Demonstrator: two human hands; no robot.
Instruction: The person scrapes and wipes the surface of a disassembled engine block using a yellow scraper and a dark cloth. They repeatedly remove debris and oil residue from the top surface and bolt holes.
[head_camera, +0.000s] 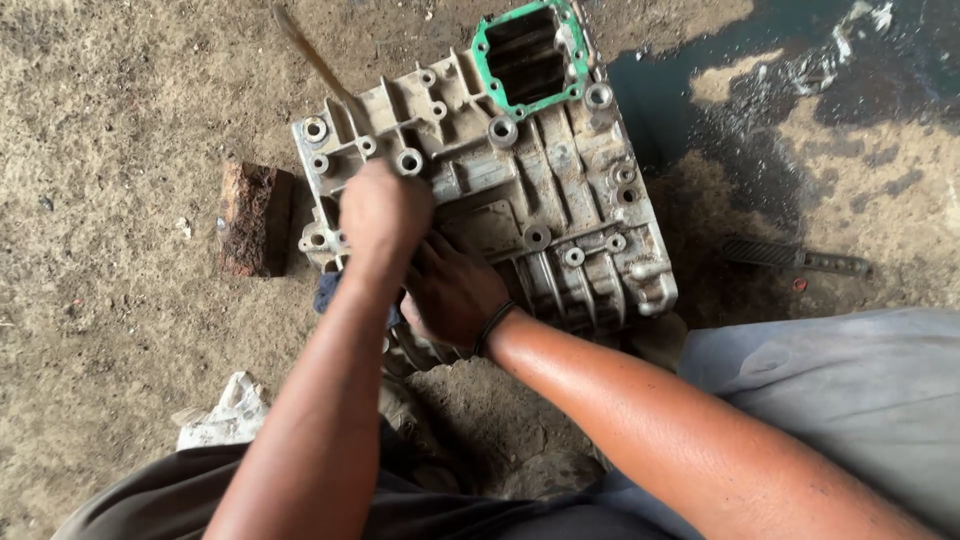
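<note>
So there's a big grey cast-metal housing lying flat on the dirt floor, ribbed side up, with lots of round bolt bosses along its edges. At its far end there's a rectangular opening with a green gasket around the rim. The near left corner of the housing sits just beside a reddish brick, looks like they're touching or close to it.

Both hands are bunched up at the near left part of the housing. The left hand is clenched into a fist right over the casting, and there's a thin blurred streak running up and away from it toward the top of the frame, maybe a tool handle or a rod in motion, honestly too smeared to call. The right hand is lower, pressed against the near edge of the housing with fingers curled, a dark band on the wrist. Can't tell if it's gripping something or just bracing. A bit of blue cloth peeks out under the left forearm.

Off to the right, well apart from the housing, a dark flat tool with a ridged face lies on the ground, next to a wet dark patch. A crumpled white rag sits near the left knee.
</note>
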